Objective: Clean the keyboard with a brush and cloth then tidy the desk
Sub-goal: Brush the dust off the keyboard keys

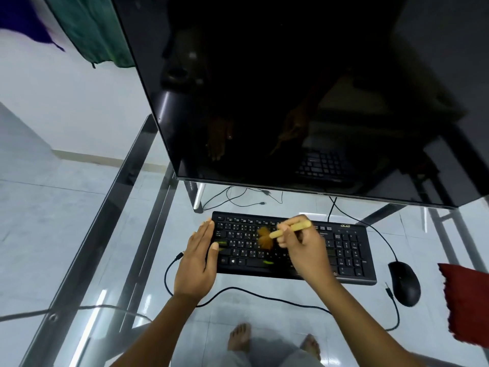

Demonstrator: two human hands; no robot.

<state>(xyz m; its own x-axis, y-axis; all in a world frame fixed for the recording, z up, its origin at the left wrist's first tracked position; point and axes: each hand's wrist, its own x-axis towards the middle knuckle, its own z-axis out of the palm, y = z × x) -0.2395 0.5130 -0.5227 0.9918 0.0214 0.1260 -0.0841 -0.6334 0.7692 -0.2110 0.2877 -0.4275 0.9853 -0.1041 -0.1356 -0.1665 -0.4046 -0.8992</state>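
Black keyboard (293, 246), one brush (280, 233), two hands.

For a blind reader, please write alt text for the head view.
A right hand holds a wooden brush with its bristles on a black keyboard, while the left hand lies flat on the keyboard's left end. A black mouse and a red cloth lie to the right on the glass desk.
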